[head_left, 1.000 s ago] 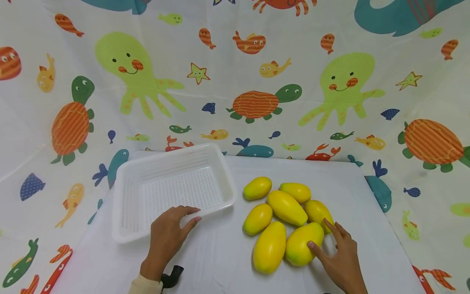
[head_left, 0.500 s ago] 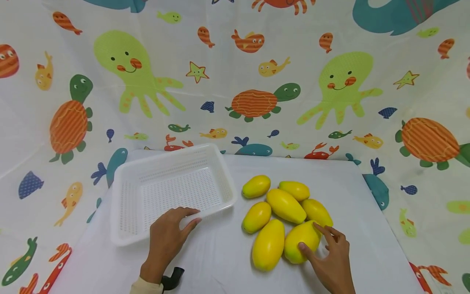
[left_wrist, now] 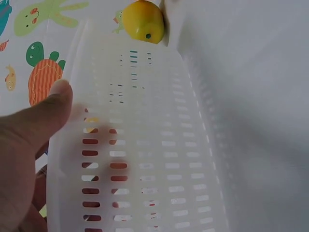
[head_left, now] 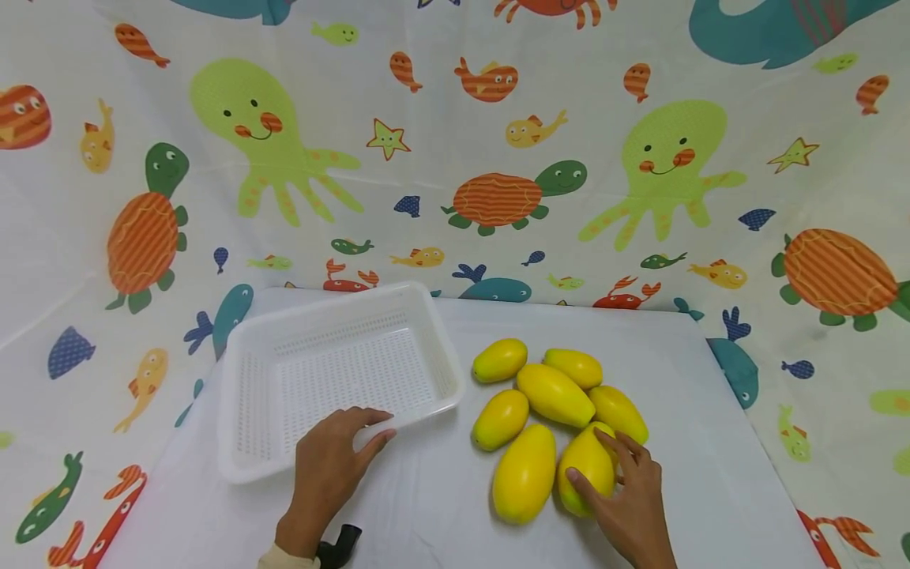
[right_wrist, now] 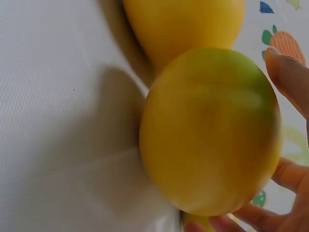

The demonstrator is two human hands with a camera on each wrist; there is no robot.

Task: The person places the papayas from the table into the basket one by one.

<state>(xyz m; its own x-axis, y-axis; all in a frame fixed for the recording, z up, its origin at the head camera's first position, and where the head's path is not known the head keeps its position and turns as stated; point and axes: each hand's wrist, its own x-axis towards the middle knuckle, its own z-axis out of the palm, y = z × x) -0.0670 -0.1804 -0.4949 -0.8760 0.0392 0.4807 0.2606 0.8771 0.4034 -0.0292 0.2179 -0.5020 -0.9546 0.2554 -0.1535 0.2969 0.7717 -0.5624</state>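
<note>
The left hand (head_left: 330, 454) pinches, thumb opposite its bent fingers, wrist (head_left: 298, 533) behind it. Well to its right, the right hand (head_left: 629, 490) grips, thumb and curved fingers apart.

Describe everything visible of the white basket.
The white basket looks like plastic: a shallow, rounded rectangle with a smooth rim, slotted walls and a finely perforated floor. No fruit lies in it. It sits upright, turned slightly askew, on the white cloth, left of the yellow fruits. The left hand grips its near rim.
</note>
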